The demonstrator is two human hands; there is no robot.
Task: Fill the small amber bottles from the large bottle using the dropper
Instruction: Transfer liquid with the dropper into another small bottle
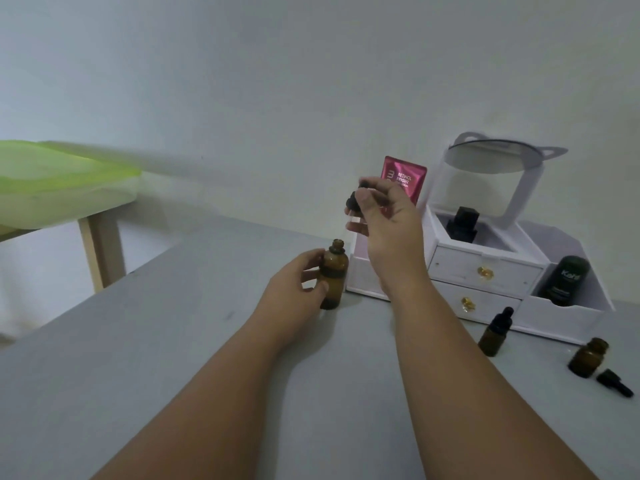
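Observation:
The large amber bottle [334, 275] stands uncapped on the grey table [166, 341]. My left hand [298, 289] grips its side. Above and just right of its neck, my right hand [384, 216] pinches the black dropper [353, 200] by its bulb; the thin glass tube points down toward the bottle mouth. To the right stand two small amber bottles: one [495, 332] capped with a black dropper top, the other [588, 356] open. A loose black dropper cap [615, 382] lies beside the open one.
A white drawer organizer [485, 271] with a mirror stands just right of the large bottle, holding a dark green bottle [564, 280], a black bottle [462, 225] and a pink sachet [403, 178]. A green-topped wooden table [62, 181] stands at the far left.

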